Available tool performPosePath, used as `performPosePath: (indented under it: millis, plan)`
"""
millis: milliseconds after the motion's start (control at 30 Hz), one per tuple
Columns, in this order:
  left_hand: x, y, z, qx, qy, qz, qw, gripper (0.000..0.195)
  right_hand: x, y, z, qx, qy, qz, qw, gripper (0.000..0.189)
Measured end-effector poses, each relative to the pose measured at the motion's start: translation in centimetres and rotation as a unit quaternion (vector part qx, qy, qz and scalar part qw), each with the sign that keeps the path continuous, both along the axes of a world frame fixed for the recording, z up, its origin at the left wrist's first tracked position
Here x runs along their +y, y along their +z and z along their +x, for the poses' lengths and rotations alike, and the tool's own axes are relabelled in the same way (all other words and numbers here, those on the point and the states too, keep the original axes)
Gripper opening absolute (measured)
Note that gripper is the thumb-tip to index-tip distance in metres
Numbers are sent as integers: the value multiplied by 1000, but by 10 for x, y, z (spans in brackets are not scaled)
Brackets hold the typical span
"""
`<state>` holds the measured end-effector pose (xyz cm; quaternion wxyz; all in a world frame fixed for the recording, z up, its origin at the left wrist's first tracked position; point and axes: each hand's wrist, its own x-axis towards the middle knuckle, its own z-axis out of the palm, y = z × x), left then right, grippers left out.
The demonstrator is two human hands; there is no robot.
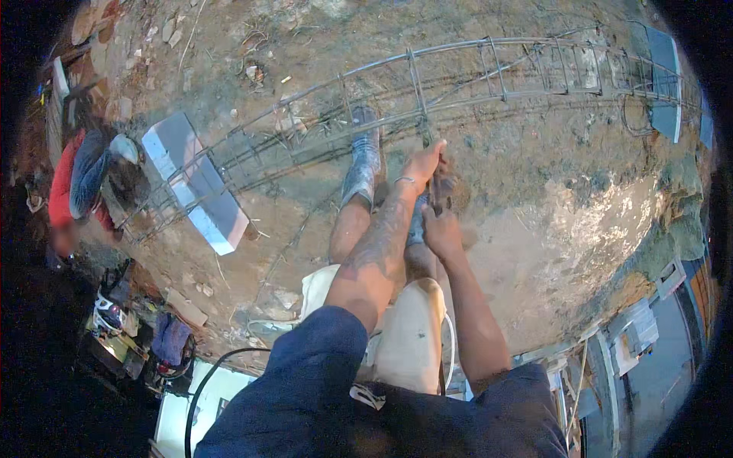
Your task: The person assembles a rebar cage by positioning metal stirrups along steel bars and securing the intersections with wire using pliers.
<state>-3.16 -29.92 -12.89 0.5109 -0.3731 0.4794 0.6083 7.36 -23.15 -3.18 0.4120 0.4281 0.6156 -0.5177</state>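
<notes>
A long cage of steel reinforcing bars with stirrups (504, 94) runs across the view in front of me. My left hand (422, 165) is closed around a dark, narrow tool (433, 192) just below the cage, near a stirrup. Lower down, my right hand (444, 232) grips the same dark tool, or a part beside it; its exact kind is unclear. The tool's upper end lies close to the cage's near bar, and I cannot tell whether they touch. My boots (363, 157) stand on the muddy ground, one partly under the cage.
A pale rectangular block (194, 183) supports or lies under the cage's left part; a blue-grey panel (664, 86) is at its right end. A person in a red top (64, 183) bends at far left. Wet ground (595, 223) lies right, with building structures (653, 355) at lower right.
</notes>
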Motion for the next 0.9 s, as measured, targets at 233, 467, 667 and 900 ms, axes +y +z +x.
performPosePath:
  millis: [233,467,667,900]
  plan:
    - [50,43,-15,139,-316,-341,875,50,15,0,6,94,195,174,961,35]
    - [34,-38,28,226,-223,-321,892,49,-13,45,-41,-7,228,249,941,30]
    - [29,2,9,-58,199,71,976,44,30,37,-41,-20,-29,-39,999,31]
    - [56,23,-2,295,-188,-237,906,48,35,4,-9,14,271,286,919,36]
